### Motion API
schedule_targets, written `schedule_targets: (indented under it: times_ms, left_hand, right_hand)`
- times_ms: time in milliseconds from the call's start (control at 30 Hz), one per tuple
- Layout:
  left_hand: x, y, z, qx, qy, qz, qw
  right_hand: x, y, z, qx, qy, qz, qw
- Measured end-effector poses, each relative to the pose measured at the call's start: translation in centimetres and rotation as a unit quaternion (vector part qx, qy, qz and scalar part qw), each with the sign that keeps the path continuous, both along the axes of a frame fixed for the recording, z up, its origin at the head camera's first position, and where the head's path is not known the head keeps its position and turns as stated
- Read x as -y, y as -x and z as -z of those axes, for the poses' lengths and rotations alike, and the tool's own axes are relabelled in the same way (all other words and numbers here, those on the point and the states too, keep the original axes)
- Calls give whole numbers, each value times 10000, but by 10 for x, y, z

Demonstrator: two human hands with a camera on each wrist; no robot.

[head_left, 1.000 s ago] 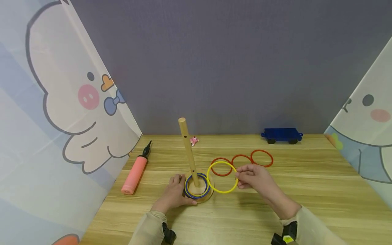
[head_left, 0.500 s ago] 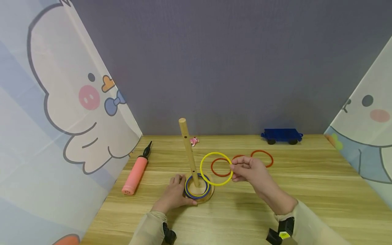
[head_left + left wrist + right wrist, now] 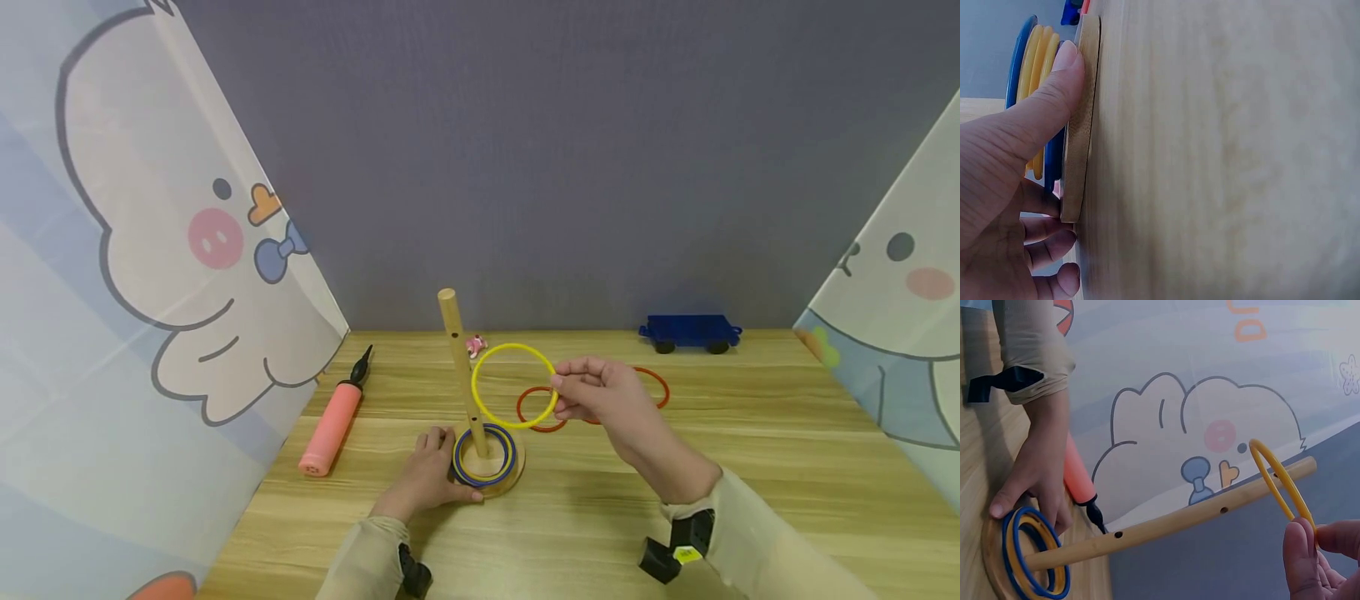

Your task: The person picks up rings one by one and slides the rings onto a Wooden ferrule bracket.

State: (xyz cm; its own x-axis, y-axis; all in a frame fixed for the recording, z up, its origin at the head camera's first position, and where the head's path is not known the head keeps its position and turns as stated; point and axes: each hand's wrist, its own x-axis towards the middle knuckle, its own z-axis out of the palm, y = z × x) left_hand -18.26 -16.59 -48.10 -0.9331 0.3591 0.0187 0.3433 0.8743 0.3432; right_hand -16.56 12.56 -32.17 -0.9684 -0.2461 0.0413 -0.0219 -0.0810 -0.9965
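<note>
A wooden peg stand (image 3: 463, 367) stands on the table, a tall dowel with holes rising from a round base (image 3: 1082, 125). Blue and yellow rings lie stacked around its foot; a blue ring (image 3: 1017, 62) shows on the outside of the stack. My left hand (image 3: 422, 482) grips the base's left side, thumb in front against the base and rings, fingers behind. Between thumb and fingertips, my right hand (image 3: 611, 404) pinches another yellow ring (image 3: 513, 345) by its right edge. That ring is held in the air right of the dowel, below its top, not around it.
Several red rings, one of them a red ring (image 3: 667, 390), lie right of the stand, partly behind the right hand. A pink pump (image 3: 332, 429) lies at left. At the back are a small pink figure (image 3: 476, 346) and a blue toy wagon (image 3: 690, 332) near the grey wall.
My right hand has moved left and upward with the yellow ring, bringing it closer to the dowel. The left hand has stayed on the base.
</note>
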Motion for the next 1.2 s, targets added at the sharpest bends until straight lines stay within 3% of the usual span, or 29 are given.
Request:
schedule_targets:
  times_ms: [667,1000,1200]
  left_hand:
    - [-1,-3,-2,-113,-135,-22,9998]
    - [0,-3,-2,-24,-137,-44,9999]
    - [0,-3,-1,-34,-160,-46,9999]
  right_hand:
    - [22,3,-41,-353,642,158,9972]
    - [34,5,-55,-478,1260,236,9906]
    - [41,9,-60,-478,1264,275,9904]
